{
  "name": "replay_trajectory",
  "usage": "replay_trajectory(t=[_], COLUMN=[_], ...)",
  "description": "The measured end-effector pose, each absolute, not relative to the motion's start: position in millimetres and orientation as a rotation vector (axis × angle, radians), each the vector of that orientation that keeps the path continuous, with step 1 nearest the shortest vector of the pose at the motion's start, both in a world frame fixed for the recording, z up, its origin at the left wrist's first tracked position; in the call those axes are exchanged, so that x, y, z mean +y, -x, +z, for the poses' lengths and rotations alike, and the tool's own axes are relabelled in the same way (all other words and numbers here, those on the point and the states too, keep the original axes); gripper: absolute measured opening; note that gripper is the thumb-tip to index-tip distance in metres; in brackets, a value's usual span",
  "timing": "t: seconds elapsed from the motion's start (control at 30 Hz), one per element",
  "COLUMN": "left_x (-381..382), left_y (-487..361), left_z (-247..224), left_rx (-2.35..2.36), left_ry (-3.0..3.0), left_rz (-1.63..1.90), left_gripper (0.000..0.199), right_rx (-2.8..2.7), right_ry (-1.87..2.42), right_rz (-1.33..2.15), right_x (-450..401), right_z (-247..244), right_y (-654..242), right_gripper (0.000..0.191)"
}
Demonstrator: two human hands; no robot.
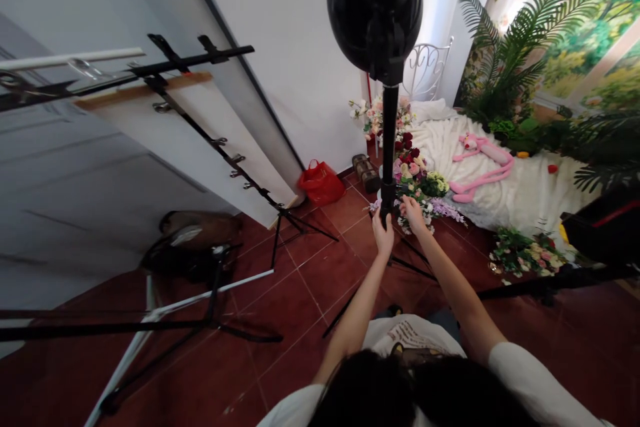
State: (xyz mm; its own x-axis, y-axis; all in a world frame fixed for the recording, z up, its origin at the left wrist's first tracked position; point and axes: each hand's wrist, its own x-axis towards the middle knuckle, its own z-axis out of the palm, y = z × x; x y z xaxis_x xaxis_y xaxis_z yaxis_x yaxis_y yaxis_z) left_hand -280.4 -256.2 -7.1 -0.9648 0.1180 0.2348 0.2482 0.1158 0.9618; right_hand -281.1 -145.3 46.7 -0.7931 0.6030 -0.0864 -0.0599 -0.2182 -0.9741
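Observation:
A black light stand rises upright in front of me, with a round black studio light mounted on its top. My left hand is wrapped round the lower part of the stand's pole, below a collar. Beside the pole, on its right, my right hand has its fingers curled together near the collar's knob; whatever sits between them is too small to make out. The stand's dark legs spread over the floor below my hands.
Left, clips hold a white board on a black stand. A red bag lies by the wall. Flowers and a bed with a white fur cover and pink plush toy stand right. Another black light juts in at right.

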Motion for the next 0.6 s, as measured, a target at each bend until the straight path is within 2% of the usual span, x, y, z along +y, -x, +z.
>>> replay_trajectory(t=[0.17,0.23,0.37,0.5,0.6], left_x=[-245,-229,-175,-106,-60], left_y=[222,198,157,109,70], left_z=[-70,-87,-85,-51,-24], left_rx=[-2.560,-2.717,-2.839,-2.473,-2.147], left_ry=[-0.080,0.041,0.806,1.752,2.238], left_rz=[-1.829,-1.930,-2.232,-2.384,-2.364], left_gripper=[0.053,0.044,0.030,0.031,0.035], right_rx=[-1.384,-1.233,-0.875,-0.527,-0.406], right_ry=[0.932,1.052,1.219,1.229,1.149], right_rz=[2.228,2.200,2.066,1.927,1.880], right_x=[-129,-120,-99,-80,-72], right_z=[2,-14,-35,-36,-27], right_y=[194,155,76,-1,-48], right_gripper=[0.027,0.021,0.015,0.017,0.023])
